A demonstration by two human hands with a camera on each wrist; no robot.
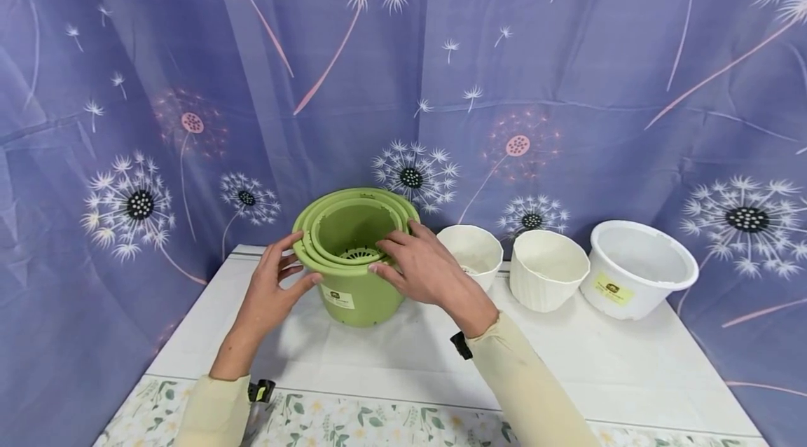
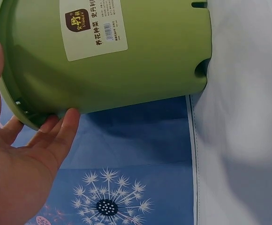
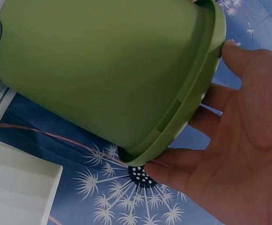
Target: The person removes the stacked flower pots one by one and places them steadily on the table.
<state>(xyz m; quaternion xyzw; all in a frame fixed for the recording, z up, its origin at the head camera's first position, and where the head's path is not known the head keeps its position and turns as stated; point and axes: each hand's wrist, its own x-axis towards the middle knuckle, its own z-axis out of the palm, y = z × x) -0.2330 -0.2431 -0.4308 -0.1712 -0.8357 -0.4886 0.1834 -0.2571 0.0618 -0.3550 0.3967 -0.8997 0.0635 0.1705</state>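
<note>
A nest of green plastic flowerpots (image 1: 366, 303), one inside another, stands upright on the table, with a slotted bottom showing in the innermost one. A paper label (image 2: 93, 28) is on the outer pot's front. At the left side of the rim, my left hand (image 1: 267, 293) holds the outer pot, some fingers under the lip. My right hand (image 1: 429, 268) grips the rims from the right, thumb at the front, fingers over the edge. How many rims it holds cannot be told. From the right wrist view, its fingers go behind the pot rim (image 3: 192, 89).
Right of the green pots stand two cream ribbed pots, one partly behind my right hand (image 1: 473, 251) and another (image 1: 545, 279) beside it. Farther right is a wider white pot (image 1: 621, 293) with a yellow label. A patterned purple curtain (image 1: 441, 83) hangs behind the white table (image 1: 567, 370).
</note>
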